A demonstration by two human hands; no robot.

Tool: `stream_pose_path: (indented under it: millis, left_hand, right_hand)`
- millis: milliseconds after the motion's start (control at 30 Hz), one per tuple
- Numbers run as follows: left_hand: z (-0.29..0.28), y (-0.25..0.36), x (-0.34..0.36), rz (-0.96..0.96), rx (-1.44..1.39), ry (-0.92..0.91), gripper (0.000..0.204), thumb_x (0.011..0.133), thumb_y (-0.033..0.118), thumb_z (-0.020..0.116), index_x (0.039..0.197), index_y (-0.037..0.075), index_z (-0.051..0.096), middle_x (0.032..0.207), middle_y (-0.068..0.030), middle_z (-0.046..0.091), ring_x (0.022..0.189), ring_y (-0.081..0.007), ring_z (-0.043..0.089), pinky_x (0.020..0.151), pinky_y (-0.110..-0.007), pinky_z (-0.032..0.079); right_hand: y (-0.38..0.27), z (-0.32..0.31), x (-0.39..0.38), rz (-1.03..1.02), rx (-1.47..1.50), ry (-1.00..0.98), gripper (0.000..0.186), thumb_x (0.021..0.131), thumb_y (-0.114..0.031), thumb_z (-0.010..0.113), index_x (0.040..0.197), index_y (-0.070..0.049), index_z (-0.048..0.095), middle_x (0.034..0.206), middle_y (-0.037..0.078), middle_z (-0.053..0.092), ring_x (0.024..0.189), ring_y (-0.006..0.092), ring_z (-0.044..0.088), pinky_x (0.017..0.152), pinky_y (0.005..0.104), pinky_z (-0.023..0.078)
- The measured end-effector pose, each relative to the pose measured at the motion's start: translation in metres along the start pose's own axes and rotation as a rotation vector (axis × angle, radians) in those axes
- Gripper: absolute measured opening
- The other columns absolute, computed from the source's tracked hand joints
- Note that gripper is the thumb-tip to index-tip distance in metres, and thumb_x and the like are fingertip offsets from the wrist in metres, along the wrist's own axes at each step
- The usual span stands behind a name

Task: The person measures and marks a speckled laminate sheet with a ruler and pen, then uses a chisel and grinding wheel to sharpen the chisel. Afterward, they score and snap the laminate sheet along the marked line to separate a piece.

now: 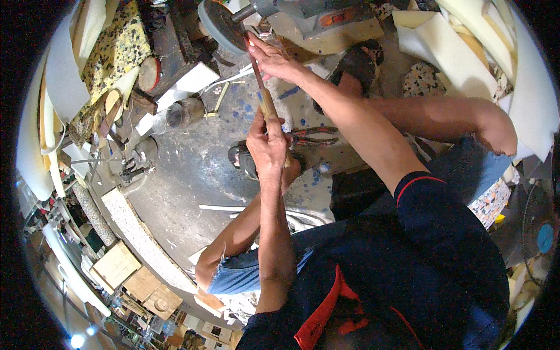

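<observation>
At the top of the head view, a grey grinding wheel (217,32) sits on the shaft of a dark grinder body (291,10). A long, narrow-bladed tool with a wooden handle (268,104) points up toward the wheel's edge; its exact kind is unclear. My left hand (268,147) is closed around the handle. Farther up, my right hand (273,62) presses its fingers on the blade close to the wheel, hiding part of it. The blade's end is at the wheel's lower edge; whether they touch is hard to see.
Pliers (315,136) with dark orange handles lie on the paint-spotted floor (175,175) between my feet. Foam sheets (446,49) are heaped at right, speckled foam (119,55) at left. A metal can (185,112) and a long foam strip (146,239) are on the left.
</observation>
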State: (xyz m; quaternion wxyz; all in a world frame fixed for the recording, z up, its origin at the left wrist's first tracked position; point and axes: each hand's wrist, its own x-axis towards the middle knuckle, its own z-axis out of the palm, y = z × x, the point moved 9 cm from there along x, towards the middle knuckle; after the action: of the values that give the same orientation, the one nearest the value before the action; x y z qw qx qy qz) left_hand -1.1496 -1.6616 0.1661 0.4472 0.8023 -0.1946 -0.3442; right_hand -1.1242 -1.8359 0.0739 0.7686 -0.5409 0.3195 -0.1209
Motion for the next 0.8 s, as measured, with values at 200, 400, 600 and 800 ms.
stream_pose_path:
  millis: [200,400,600,800]
  left_hand:
    - [-0.006,-0.004,-0.034,0.057,0.075,0.01,0.047,0.101,0.024,0.052,0.138,-0.005,0.051,0.082,-0.0107,0.068,0.055,-0.0106,0.058,0.051,-0.026,0.046]
    - [-0.009,-0.012,-0.059,0.073,0.074,-0.044,0.044,0.101,0.021,0.05,0.137,-0.003,0.051,0.08,-0.0071,0.067,0.059,-0.0098,0.059,0.051,-0.026,0.047]
    - [-0.014,-0.015,-0.083,0.041,0.035,-0.023,0.037,0.1,0.018,0.051,0.131,-0.003,0.054,0.078,-0.0056,0.067,0.056,-0.0112,0.061,0.05,-0.027,0.051]
    - [-0.019,-0.019,-0.103,-0.03,0.067,-0.032,0.034,0.099,0.024,0.052,0.121,-0.001,0.06,0.077,-0.005,0.065,0.058,-0.0113,0.059,0.051,-0.027,0.048]
  right_hand:
    - [0.003,0.0,-0.005,0.017,-0.053,-0.016,0.062,0.103,-0.052,0.038,0.157,-0.035,0.014,0.142,0.005,0.05,0.093,0.0216,0.064,0.077,0.0426,0.062]
    - [0.004,0.0,-0.005,-0.034,-0.076,0.015,0.061,0.103,-0.052,0.039,0.157,-0.038,0.015,0.127,0.005,0.059,0.074,0.0147,0.062,0.058,0.0347,0.058]
    - [0.0,0.001,-0.015,-0.032,-0.17,-0.006,0.059,0.104,-0.046,0.038,0.157,-0.033,0.016,0.134,0.009,0.057,0.09,0.0212,0.067,0.072,0.0361,0.059]
    - [0.002,0.004,-0.022,-0.135,-0.243,0.055,0.058,0.105,-0.044,0.037,0.157,-0.03,0.016,0.142,0.011,0.053,0.103,0.0237,0.063,0.085,0.0353,0.056]
